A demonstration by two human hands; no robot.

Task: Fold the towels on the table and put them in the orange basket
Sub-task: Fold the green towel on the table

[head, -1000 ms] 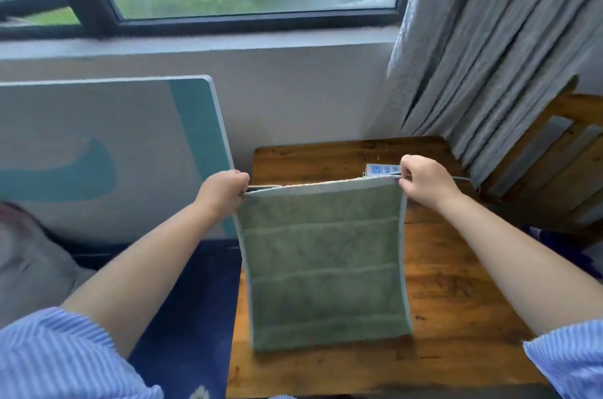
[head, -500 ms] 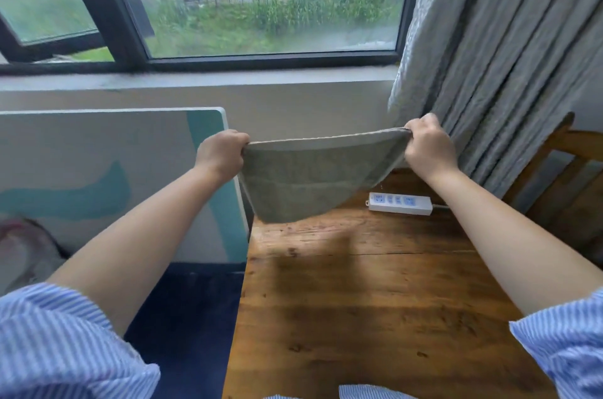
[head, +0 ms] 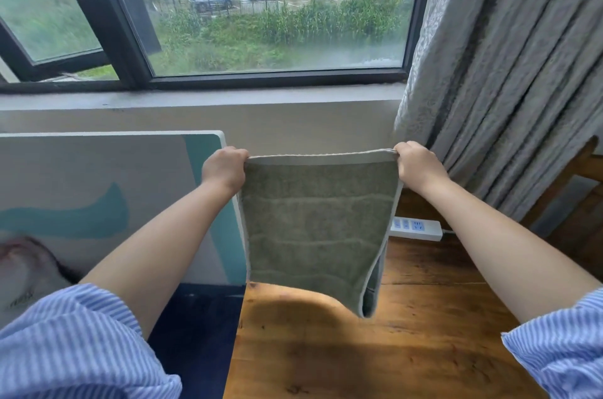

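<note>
Head view, operator: Report hand status.

Inspector: Left hand (head: pixel 224 167) is curled round and pinching the upper left corner of the green towel (head: pixel 315 229). Right hand (head: pixel 418 164) pinches the upper right corner likewise.

Operator: Towel position?

Inspector: Suspended above the wooden worktop (head: pixel 408 349), top edge stretched level between both hands, doubled over, lower right corner hanging lowest. A white power strip (head: pixel 421 229) lies on the worktop, partly hidden behind the towel's right edge.

Towel (head: pixel 313 229) sage green, pale edging; sleeves (head: pixel 75 349) blue-white striped; table (head: pixel 408 349) amber-brown wood; curtain (head: pixel 509 72) grey.
</note>
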